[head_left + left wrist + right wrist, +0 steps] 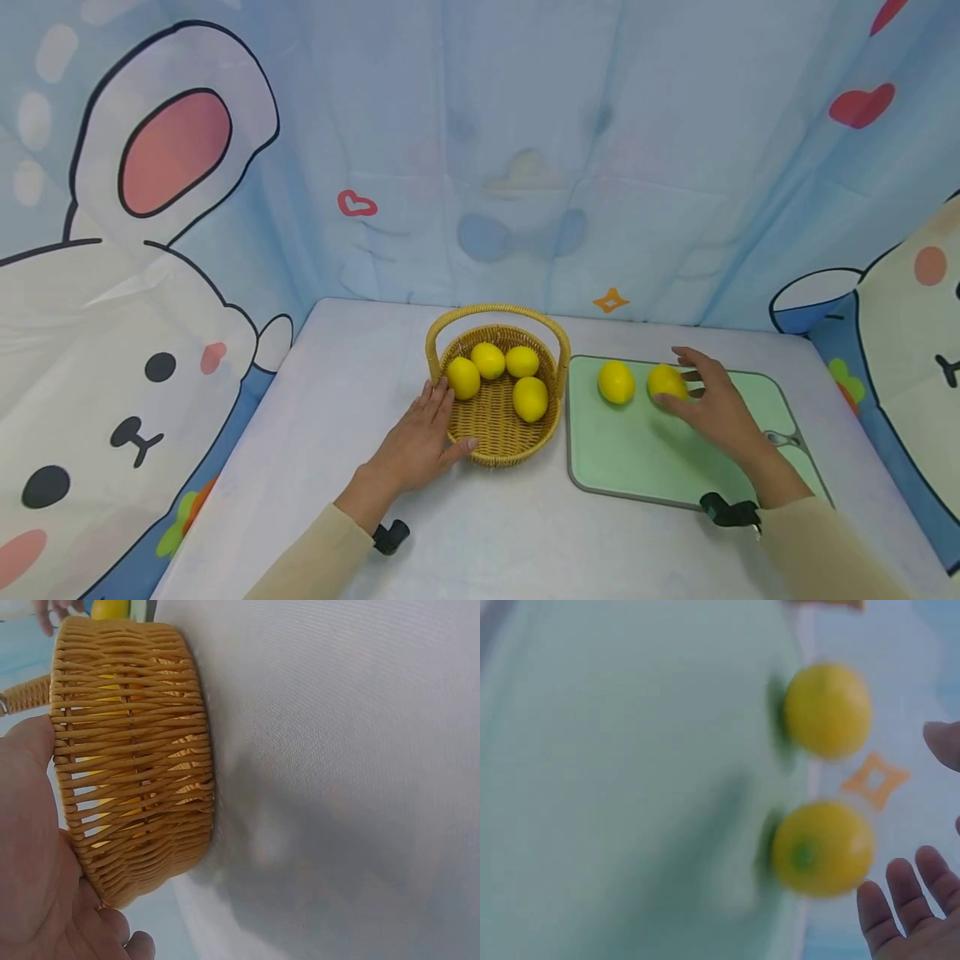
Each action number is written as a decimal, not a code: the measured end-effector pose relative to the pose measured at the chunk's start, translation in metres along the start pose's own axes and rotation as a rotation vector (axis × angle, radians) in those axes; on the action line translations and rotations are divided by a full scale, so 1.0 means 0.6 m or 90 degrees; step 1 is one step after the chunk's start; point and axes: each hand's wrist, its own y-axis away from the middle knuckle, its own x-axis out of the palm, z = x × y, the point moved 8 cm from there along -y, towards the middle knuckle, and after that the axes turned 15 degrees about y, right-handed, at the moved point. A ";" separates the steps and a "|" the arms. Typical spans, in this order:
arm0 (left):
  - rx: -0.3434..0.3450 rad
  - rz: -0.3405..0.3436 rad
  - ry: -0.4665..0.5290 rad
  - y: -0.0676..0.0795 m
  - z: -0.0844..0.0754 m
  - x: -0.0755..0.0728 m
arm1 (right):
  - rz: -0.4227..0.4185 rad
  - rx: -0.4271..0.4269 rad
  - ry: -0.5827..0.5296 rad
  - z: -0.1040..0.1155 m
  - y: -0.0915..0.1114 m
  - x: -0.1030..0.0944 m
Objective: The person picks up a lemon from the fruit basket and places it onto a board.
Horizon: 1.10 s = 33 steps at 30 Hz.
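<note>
A pale blue cloth backdrop (390, 108), printed with white cartoon animals, is hanging behind a white-covered desk (337, 367). On the desk's right side, a pale green cutting board (637, 454) with a grey rim is lying flat. Just left of it, a round woven basket (504, 460) is standing upright, its handle arching overhead. Beige sleeves (315, 558) are reaching in from below. The left hand (414, 437) is resting against the basket's left and front rim, its grip lying relaxed, fingers extended and thumb apart. The right hand (712, 408) is hovering over the board, its grip spreading loosely beside the right-hand lemon (666, 381) without closing on it. Small black devices (391, 537) are sitting at the wrists. Both that lemon and the left-hand lemon (617, 382) are resting near each other on the board's far half, while four lemons (530, 399) are lying inside the basket.
</note>
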 end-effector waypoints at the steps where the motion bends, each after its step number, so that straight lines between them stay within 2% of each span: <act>1: 0.000 0.000 0.001 0.001 0.000 0.000 | -0.014 -0.008 -0.006 0.014 0.005 -0.002; 7: 0.000 0.000 -0.001 0.003 0.000 0.000 | -0.065 -0.066 -0.041 0.110 0.033 0.003; 14: 0.003 0.000 -0.002 0.004 0.000 0.000 | -0.079 -0.161 -0.111 0.201 0.053 0.023; 20: 0.011 -0.003 -0.015 0.002 0.000 0.002 | -0.054 -0.210 -0.154 0.256 0.057 0.046; 27: 0.005 -0.003 -0.008 0.000 0.001 0.002 | 0.022 -0.237 -0.197 0.316 0.041 0.088; 30: 0.002 -0.005 -0.007 0.000 0.001 0.002 | 0.039 -0.234 -0.191 0.331 0.029 0.107; 33: 0.000 -0.004 -0.010 0.000 0.001 0.001 | 0.034 -0.222 -0.151 0.339 0.015 0.126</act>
